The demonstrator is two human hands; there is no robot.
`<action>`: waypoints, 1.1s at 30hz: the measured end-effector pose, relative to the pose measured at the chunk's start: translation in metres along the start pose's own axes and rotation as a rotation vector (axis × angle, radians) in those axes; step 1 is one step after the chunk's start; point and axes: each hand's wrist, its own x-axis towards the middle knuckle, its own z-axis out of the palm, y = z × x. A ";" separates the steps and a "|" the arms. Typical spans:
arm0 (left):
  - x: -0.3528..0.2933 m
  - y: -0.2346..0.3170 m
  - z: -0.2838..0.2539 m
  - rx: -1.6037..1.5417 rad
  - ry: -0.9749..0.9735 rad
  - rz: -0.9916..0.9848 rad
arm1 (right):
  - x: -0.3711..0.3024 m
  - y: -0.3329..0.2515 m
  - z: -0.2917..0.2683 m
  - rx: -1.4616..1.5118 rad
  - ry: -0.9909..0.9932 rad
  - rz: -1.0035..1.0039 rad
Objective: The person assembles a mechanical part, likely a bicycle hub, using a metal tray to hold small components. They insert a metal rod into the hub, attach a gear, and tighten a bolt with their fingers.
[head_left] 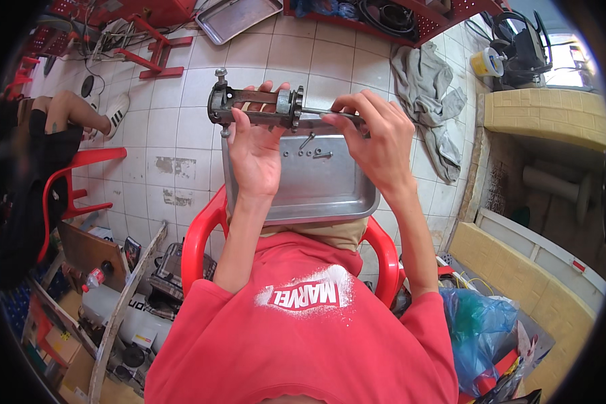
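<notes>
My left hand is wrapped round a dark metal cage-like assembly, held sideways above the tray. A bolt stands up from its left end, and a toothed metal ring sits at its right end. A thin metal rod runs out of the ring's middle to my right hand, whose thumb and fingers pinch it. Part of the rod's right end is hidden by my fingers. Below, the silver metal tray rests on my lap, with several small bolts and nuts in it.
I sit in a red plastic chair. A grey cloth lies on the tiled floor at right, near a yellow bucket. Another tray lies at the far side. On the left sits another person, their leg showing.
</notes>
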 end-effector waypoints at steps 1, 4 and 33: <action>0.000 0.000 -0.001 -0.002 -0.009 0.001 | -0.002 0.001 0.002 -0.035 0.007 -0.001; -0.006 0.001 -0.001 0.093 -0.041 -0.009 | -0.005 0.003 0.007 -0.016 0.032 -0.002; -0.013 0.011 0.000 0.305 -0.345 0.071 | -0.022 0.014 0.017 0.619 -0.141 0.335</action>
